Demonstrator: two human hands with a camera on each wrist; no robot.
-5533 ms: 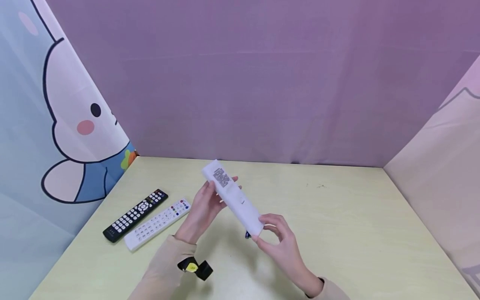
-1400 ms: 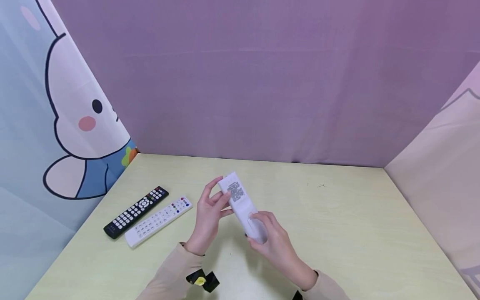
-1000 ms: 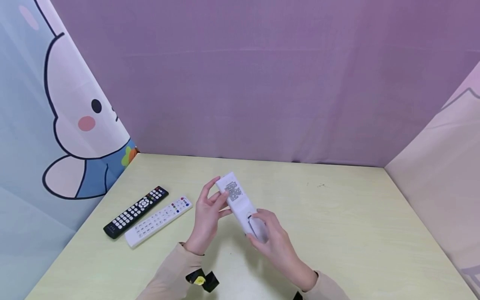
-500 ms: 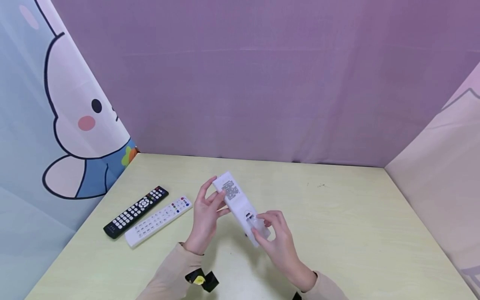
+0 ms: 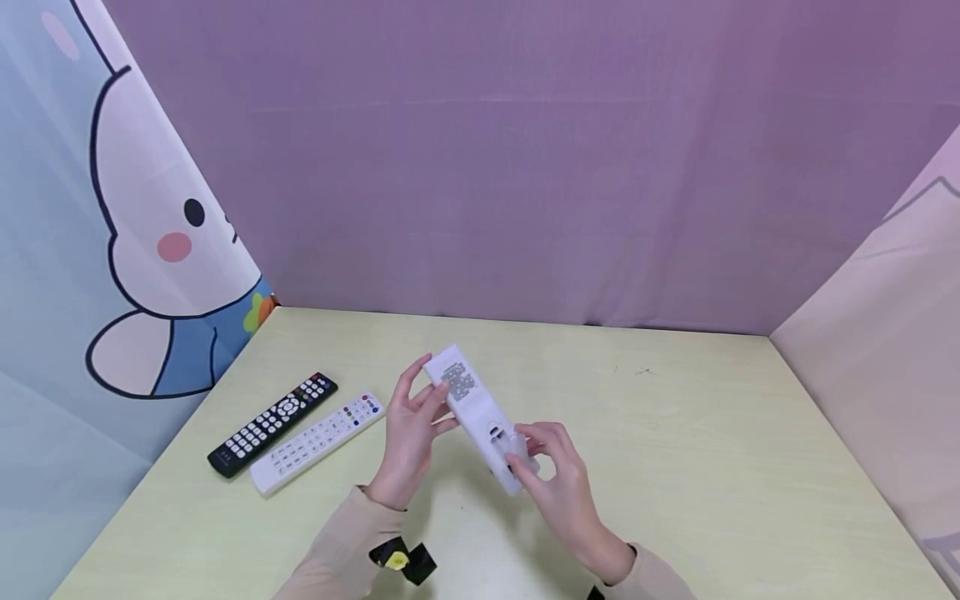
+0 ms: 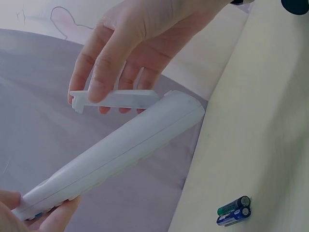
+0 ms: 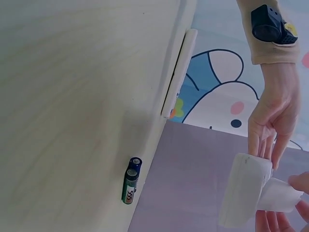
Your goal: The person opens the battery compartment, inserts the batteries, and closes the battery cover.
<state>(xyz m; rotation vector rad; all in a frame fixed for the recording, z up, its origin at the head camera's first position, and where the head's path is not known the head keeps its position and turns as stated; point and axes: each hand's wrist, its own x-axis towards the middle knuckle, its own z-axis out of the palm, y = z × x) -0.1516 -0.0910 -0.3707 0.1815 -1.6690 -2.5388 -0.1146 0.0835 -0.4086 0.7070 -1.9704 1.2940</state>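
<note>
My left hand [image 5: 408, 442] grips the upper end of a white remote control [image 5: 474, 407], held above the table with its labelled back towards me. Between thumb and fingers, my right hand [image 5: 566, 496] pinches the battery cover [image 6: 126, 99]. In the left wrist view, the cover is raised off the remote's back at an angle, one end close to the remote's lower end. The uncovered battery compartment [image 5: 497, 435] shows in the head view. Two batteries [image 6: 234, 211], one green and one blue, lie side by side on the table, mostly hidden behind the remote in the head view.
To the left on the pale table [image 5: 675, 450] lie a black remote control [image 5: 272, 425] and a second white remote control [image 5: 318, 443], side by side and buttons up. A purple cloth [image 5: 525, 167] hangs behind the table, with printed cloths at both sides.
The cover was in place on the remote's back; my right hand has slid and lifted it away, baring the compartment. The remote's upper end has shifted slightly left with my left hand.
</note>
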